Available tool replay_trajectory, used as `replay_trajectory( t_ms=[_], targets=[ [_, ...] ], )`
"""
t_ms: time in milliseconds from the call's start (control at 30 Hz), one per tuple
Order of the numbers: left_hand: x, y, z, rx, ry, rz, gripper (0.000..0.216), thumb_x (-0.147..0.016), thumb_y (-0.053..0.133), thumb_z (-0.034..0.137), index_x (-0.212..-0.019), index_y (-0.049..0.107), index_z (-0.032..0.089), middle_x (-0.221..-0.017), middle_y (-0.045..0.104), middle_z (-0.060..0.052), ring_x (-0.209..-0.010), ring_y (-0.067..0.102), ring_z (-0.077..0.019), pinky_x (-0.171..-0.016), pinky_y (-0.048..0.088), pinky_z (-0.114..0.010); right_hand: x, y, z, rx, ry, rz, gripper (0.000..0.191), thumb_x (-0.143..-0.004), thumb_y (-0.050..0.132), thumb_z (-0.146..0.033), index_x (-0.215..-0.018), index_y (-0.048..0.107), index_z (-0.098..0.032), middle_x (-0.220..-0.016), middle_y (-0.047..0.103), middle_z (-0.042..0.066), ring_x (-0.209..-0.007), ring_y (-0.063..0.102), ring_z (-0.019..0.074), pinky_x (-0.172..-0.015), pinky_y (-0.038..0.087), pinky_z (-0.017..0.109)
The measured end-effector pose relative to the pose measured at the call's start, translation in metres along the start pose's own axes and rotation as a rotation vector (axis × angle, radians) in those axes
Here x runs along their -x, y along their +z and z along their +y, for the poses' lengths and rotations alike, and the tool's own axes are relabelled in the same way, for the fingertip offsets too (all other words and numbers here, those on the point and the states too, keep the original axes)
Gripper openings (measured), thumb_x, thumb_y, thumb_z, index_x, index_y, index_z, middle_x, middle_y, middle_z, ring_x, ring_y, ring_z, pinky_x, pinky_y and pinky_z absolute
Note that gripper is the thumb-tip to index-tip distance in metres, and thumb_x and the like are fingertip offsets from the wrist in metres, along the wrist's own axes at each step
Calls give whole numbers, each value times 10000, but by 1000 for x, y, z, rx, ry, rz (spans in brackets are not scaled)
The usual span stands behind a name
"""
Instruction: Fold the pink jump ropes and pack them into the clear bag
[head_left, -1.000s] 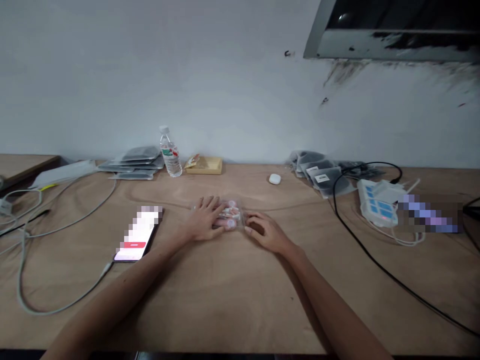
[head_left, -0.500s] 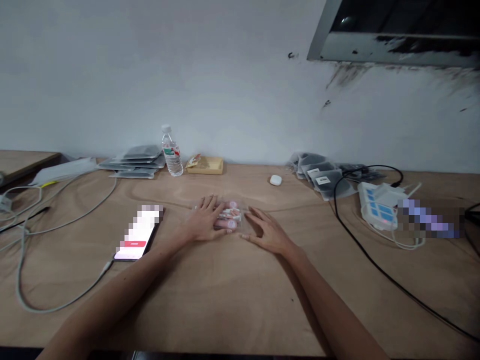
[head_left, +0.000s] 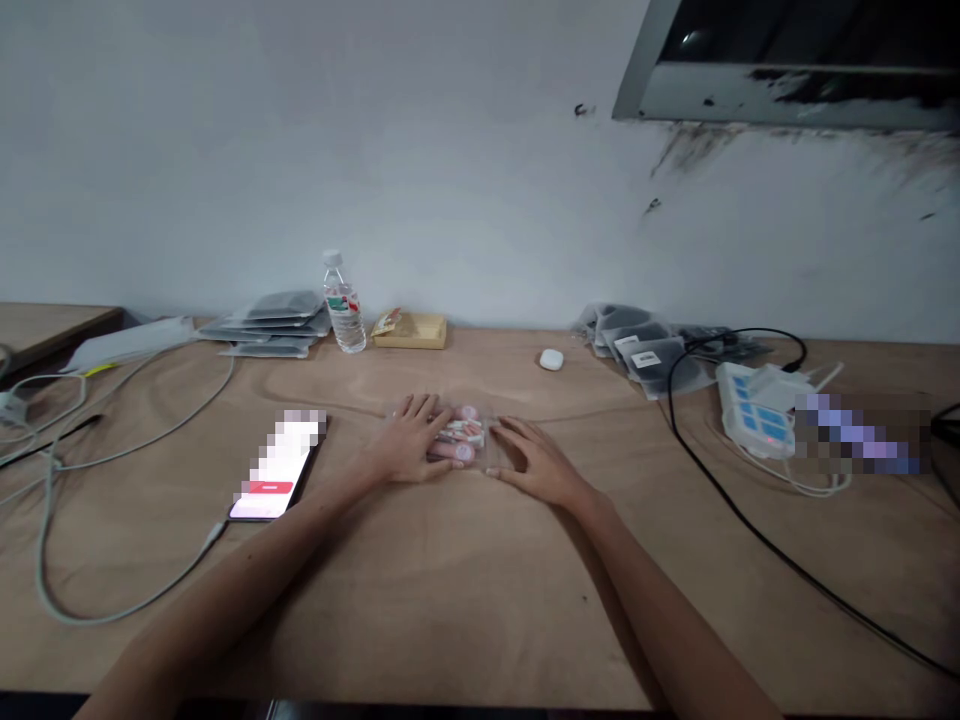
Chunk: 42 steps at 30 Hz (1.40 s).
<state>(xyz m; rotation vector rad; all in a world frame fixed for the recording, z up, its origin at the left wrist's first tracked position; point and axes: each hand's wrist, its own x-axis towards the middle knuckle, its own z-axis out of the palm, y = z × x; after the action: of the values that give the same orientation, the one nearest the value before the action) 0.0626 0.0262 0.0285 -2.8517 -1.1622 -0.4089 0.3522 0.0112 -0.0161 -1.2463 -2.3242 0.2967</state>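
A clear plastic packet [head_left: 461, 430] with pink and white contents lies flat on the wooden table, between my hands. What the contents are is too small to tell. My left hand [head_left: 411, 440] rests palm down over the packet's left part, fingers spread, hiding that side. My right hand [head_left: 536, 460] is at the packet's right edge, with its fingers apart and thumb toward the near corner. Its fingertips are at or touching the clear edge; nothing is gripped.
A lit phone [head_left: 277, 470] on a cable lies left. Behind stand a water bottle [head_left: 345, 305], a shallow yellowish box [head_left: 420, 331] and grey packets [head_left: 270, 320]. A white case [head_left: 551, 359], more grey packets [head_left: 645, 350], a power strip [head_left: 754, 410] and a black cable [head_left: 720, 500] are right.
My right hand has shifted very slightly, its fingertips still by the packet's right edge. My left hand stays spread on the packet, almost unmoved.
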Motion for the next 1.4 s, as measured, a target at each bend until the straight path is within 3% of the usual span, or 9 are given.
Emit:
replay_trajectory(
  t_ms=[100, 267, 433, 633, 833, 1000, 1400],
  targets=[
    [0, 1, -1, -2, 3, -8, 772, -906, 506, 691, -1512, 399, 223, -1485, 465, -180, -1408, 365, -391, -1157, 249, -596, -1, 1, 5, -26, 9, 13, 697, -844, 701, -607, -1438, 550, -277, -1513, 513, 126, -1390, 471, 345, -1151, 375, 564],
    [0, 1, -1, -7, 14, -12, 770, -912, 480, 702, -1496, 411, 205, -1496, 449, -184, -1398, 379, -383, -1157, 261, -581, -2, -3, 10, -71, 32, 45, 472, -968, 564, -495, -1370, 609, -252, -1445, 582, 118, -1332, 535, 306, -1123, 415, 536],
    [0, -3, 0, -5, 23, -26, 767, -908, 500, 692, -1500, 409, 212, -1493, 448, -184, -1395, 380, -390, -1154, 261, -582, -1, -3, 6, -29, 19, 20, 434, -993, 519, -476, -1354, 629, -263, -1482, 547, 119, -1340, 526, 316, -1122, 410, 549],
    [1, -8, 17, 22, 25, -6, 748, -913, 475, 701, -1494, 420, 233, -1418, 494, -183, -1327, 430, -398, -1107, 310, -592, -3, 1, 11, -78, 4, 46, 432, -925, 631, -497, -1299, 674, -285, -1512, 516, 117, -1339, 529, 336, -1111, 413, 568],
    [1, -2, 31, 14, 23, -19, 820, -904, 450, 741, -1485, 438, 163, -1447, 467, -219, -1365, 401, -412, -1146, 272, -590, -5, 1, 15, -237, 31, 56, 405, -863, 703, -555, -1154, 746, -277, -1489, 541, 112, -1352, 516, 327, -1131, 400, 558],
    [1, -1, 30, -5, 23, -40, 833, -894, 491, 725, -1506, 406, 167, -1474, 450, -214, -1394, 378, -411, -1164, 248, -594, -6, 5, 16, -305, 77, 83, 353, -834, 728, -548, -1013, 778, -248, -1409, 594, 133, -1303, 559, 331, -1112, 425, 554],
    [0, -5, 19, 64, 56, -27, 815, -871, 544, 726, -1495, 421, 216, -1467, 469, -186, -1380, 397, -390, -1153, 270, -573, -6, 5, 2, -321, 109, 119, 144, -835, 668, -331, -927, 713, -230, -1270, 646, 115, -1216, 590, 295, -1067, 448, 496]
  ],
)
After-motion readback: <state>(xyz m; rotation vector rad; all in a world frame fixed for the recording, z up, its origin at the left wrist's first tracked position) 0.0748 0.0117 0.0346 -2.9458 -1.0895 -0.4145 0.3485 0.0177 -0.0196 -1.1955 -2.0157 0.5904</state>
